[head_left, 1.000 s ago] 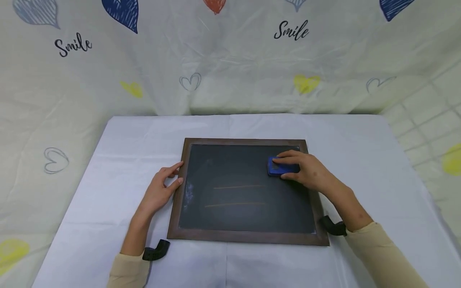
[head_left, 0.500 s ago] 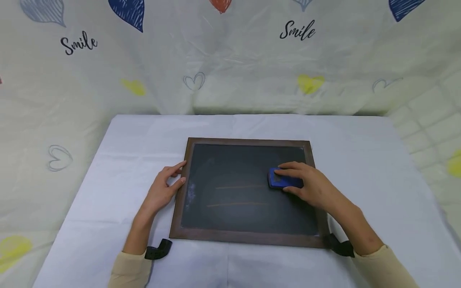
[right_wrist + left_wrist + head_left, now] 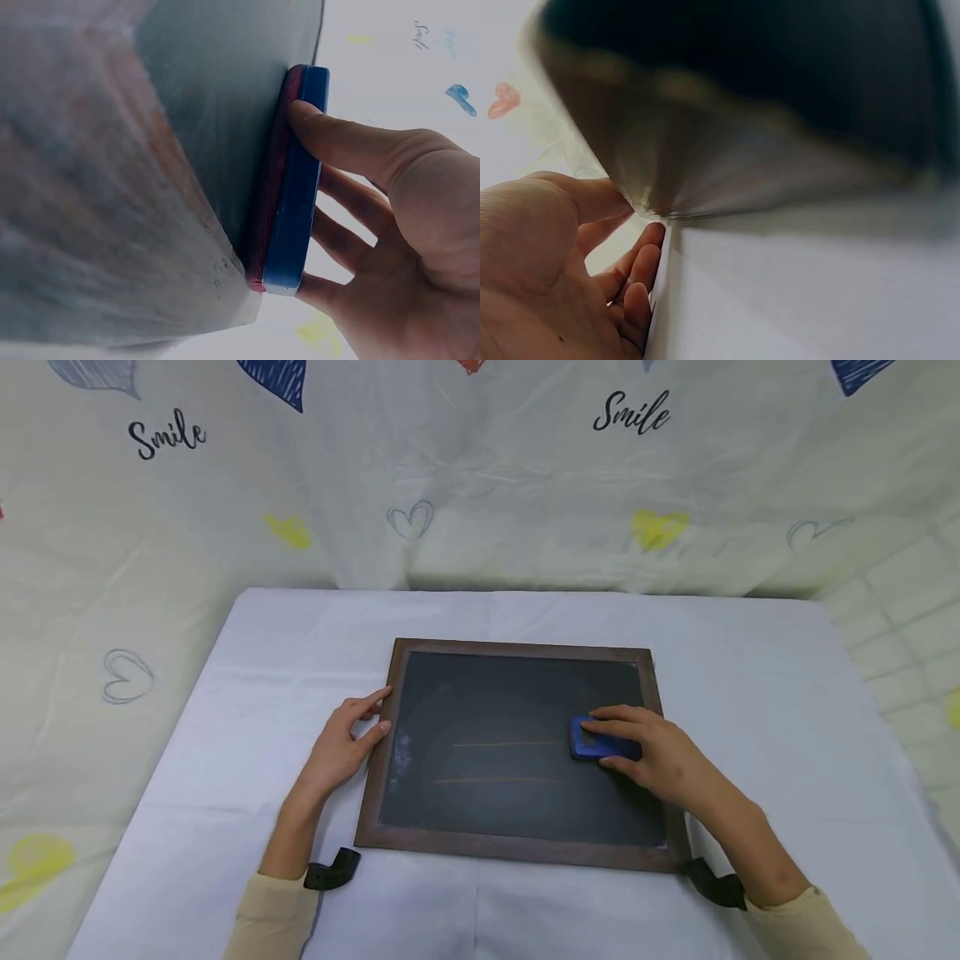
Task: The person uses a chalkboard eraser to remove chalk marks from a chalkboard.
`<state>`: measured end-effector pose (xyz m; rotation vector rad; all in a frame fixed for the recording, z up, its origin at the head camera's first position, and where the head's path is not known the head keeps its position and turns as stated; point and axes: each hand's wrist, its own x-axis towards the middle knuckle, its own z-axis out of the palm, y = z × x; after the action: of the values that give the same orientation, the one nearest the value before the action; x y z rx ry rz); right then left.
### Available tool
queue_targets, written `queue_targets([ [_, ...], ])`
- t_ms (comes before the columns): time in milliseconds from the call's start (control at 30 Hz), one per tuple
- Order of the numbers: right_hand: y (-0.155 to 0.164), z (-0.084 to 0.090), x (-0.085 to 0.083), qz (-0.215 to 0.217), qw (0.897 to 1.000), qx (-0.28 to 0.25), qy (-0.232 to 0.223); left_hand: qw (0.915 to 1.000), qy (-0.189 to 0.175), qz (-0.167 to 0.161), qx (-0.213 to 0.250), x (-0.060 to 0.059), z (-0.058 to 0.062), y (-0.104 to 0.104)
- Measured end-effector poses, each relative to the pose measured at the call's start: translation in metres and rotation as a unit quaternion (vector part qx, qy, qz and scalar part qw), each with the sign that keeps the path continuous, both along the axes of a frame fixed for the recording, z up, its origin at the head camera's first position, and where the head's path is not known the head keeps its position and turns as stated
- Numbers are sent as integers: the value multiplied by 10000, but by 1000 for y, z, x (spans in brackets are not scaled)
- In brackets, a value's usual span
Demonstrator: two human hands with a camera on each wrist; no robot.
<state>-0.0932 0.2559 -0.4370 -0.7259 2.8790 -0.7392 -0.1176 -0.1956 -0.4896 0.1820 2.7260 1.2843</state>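
A chalkboard [image 3: 487,693] with a brown wooden frame lies on the white-covered table. Two thin orange lines [image 3: 498,781] run across its dark surface, with pale smudges near the left side. My right hand [image 3: 667,756] grips a blue chalkboard eraser [image 3: 600,745] on the right part of the board. In the right wrist view the eraser's dark red felt [image 3: 271,191] faces the board, and the thumb lies along its side. My left hand [image 3: 337,743] touches the left side of the frame with thumb and forefinger; in the left wrist view its other fingers rest low beside the frame's edge.
White cloth [image 3: 225,718] covers the table around the board. A curtain [image 3: 510,468] printed with hearts and "Smile" hangs behind the table. Black wrist mounts [image 3: 333,870] sit on both forearms, the right one close to the frame's lower right corner.
My right hand has moved the eraser toward me down the right part of the board. The left hand stays at the frame's left side. The head view has shifted slightly.
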Motion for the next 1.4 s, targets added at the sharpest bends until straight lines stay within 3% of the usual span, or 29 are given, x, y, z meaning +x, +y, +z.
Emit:
queue_targets([
  [400, -6, -6, -9, 249, 9995, -158, 96, 9999, -115, 111, -51, 2, 0, -2],
  [1033, -34, -10, -23, 272, 9982, -513, -165, 10000, -22, 92, -13, 0, 3, 2],
  [1400, -57, -10, -27, 302, 9977, -408, -446, 9999, -90, 96, -36, 0, 1, 2],
])
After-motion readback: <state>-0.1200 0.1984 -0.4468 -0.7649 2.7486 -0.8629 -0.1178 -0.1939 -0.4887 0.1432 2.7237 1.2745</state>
